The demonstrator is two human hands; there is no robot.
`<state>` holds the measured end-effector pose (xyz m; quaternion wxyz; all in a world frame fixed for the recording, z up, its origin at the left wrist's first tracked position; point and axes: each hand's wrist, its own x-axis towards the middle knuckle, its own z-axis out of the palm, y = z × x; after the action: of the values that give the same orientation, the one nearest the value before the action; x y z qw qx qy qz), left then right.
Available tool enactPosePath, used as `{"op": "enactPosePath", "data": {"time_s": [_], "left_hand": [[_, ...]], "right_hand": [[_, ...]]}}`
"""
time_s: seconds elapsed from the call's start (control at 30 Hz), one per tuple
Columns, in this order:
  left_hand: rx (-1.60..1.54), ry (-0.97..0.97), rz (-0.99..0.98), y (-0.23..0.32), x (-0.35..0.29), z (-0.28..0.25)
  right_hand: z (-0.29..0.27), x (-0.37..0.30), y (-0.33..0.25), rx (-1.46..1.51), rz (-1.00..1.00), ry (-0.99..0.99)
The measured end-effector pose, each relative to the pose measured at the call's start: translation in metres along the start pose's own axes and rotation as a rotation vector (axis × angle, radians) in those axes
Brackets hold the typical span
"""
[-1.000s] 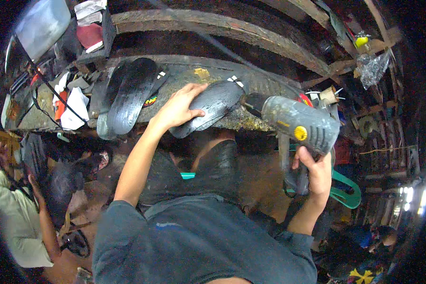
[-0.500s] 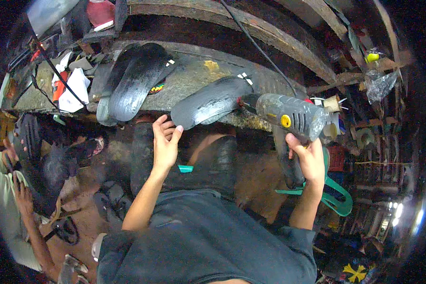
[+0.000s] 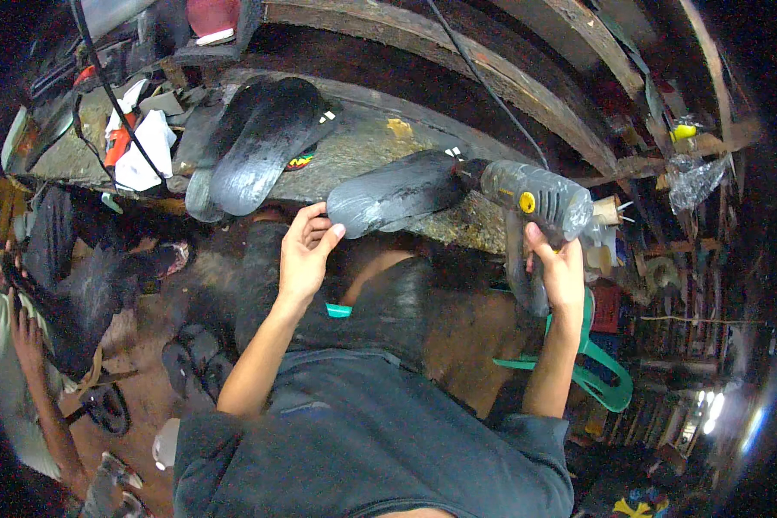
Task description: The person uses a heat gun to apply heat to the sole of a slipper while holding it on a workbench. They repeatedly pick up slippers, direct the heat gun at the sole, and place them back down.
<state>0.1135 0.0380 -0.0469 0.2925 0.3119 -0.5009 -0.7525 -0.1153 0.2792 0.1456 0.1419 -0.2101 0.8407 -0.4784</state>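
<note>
Heat gun points left, sole slanting lengthwise up-right.

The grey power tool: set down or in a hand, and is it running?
In the right hand: the power tool points left toward the black sole. Cannot tell if it runs; no switch shows.

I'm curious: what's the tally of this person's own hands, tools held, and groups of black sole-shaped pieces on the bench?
Hands: 2 (left hand, right hand)
Tools held: 1 (grey power tool)
Groups of black sole-shaped pieces: 2 (near group by the left hand, far-left group; overlapping pieces not counted singly)
Total: 5
</note>
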Motion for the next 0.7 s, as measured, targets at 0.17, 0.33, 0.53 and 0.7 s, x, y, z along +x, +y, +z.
{"op": "enactPosePath", "data": {"time_s": [0.17, 0.33, 0.53, 0.7], "left_hand": [[0.043, -0.02, 0.038, 0.004, -0.002, 0.0], [0.024, -0.029, 0.043, 0.005, -0.002, 0.0], [-0.001, -0.06, 0.031, 0.007, -0.002, -0.001], [-0.036, -0.076, 0.015, 0.006, -0.002, -0.003]], "right_hand": [[0.007, 0.01, -0.002, 0.034, -0.021, -0.064], [0.018, 0.011, -0.009, 0.045, -0.055, -0.119], [0.028, 0.007, -0.022, 0.062, -0.024, -0.159], [0.035, -0.001, -0.033, 0.08, -0.047, -0.218]]}}
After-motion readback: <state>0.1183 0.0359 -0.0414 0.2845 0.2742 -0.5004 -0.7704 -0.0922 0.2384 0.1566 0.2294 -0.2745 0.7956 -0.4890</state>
